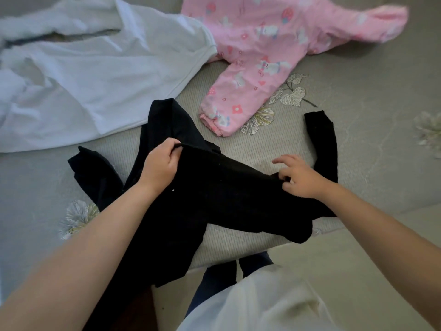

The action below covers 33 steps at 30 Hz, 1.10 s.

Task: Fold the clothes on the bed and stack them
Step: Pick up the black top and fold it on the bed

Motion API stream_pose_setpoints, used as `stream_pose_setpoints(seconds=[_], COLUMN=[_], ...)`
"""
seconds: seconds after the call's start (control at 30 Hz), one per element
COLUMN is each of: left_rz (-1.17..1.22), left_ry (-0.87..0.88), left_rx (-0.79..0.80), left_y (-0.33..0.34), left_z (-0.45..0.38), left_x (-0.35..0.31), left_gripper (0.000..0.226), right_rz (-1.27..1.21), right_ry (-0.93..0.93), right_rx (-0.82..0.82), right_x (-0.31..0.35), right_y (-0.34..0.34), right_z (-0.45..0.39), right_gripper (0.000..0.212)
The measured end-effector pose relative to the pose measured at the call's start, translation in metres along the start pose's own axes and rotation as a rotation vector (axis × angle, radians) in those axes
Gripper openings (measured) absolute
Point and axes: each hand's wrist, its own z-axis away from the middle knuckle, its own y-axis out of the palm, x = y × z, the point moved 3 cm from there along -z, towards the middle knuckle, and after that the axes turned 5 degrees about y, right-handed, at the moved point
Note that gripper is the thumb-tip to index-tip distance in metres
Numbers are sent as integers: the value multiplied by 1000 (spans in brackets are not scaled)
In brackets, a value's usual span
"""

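A black long-sleeved garment (pixel 214 187) lies crumpled across the near edge of the bed, part of it hanging over the front. My left hand (pixel 160 163) pinches its upper edge near the middle. My right hand (pixel 298 175) grips the fabric at the right, thumb and forefinger closed on it, other fingers spread. One black sleeve (pixel 322 139) runs away from my right hand. A white shirt (pixel 95 68) is spread out at the back left. A pink printed child's garment (pixel 274 44) lies at the back right, one leg pointing toward me.
The bed (pixel 370 115) has a grey cover with pale flower prints. Its front edge runs just below the black garment, on the right. My own white top and dark trousers (pixel 238 306) fill the bottom of the view.
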Motion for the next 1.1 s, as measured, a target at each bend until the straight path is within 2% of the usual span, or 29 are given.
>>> stream_pose_setpoints(seconds=[0.1,0.2,0.23,0.27,0.3,0.33,0.4,0.47,0.57,0.67,0.8,0.87,0.97,1.1], left_rz=[-51,-74,-74,-65,-42,-11,60,120,195,158,23,-63,-165,-185], left_ry=[-62,-85,-72,-56,-48,-55,-84,-91,-38,66,180,260,372,499], left_rx=[-170,-235,-207,-170,-139,-115,-79,-64,-102,-7,165,163,-28,-338], left_y=[-26,-39,-39,-36,-34,-32,-32,-35,-49,-69,-99,-115,-140,-168], left_z=[-10,-12,-11,-8,-5,-2,1,-2,-19,-44,-79,-93,-110,-117], left_x=[-8,-12,-14,-14,-14,-14,-15,-25,-56,-100,-167,-205,-269,-359], left_gripper=[19,19,18,17,17,17,18,16,15,12,2,13,27,26], right_rz=[-382,-404,-376,-306,-226,-148,0,36,-78,-139,-190,-243,-317,-367], right_ry=[65,-22,-23,8,71,161,326,381,395,453,539,538,494,376], right_rx=[-201,-527,-542,-489,-383,-260,-102,-133,-360,-551,-796,-886,-1043,-1279], right_x=[19,38,43,44,42,37,25,19,16,14,-5,-15,-17,-8], right_y=[-41,-62,-62,-56,-47,-39,-33,-43,-84,-140,-211,-244,-294,-362], right_z=[11,21,21,18,14,13,14,20,34,55,101,124,156,190], right_gripper=[22,13,25,44,59,65,47,26,18,14,34,34,30,34])
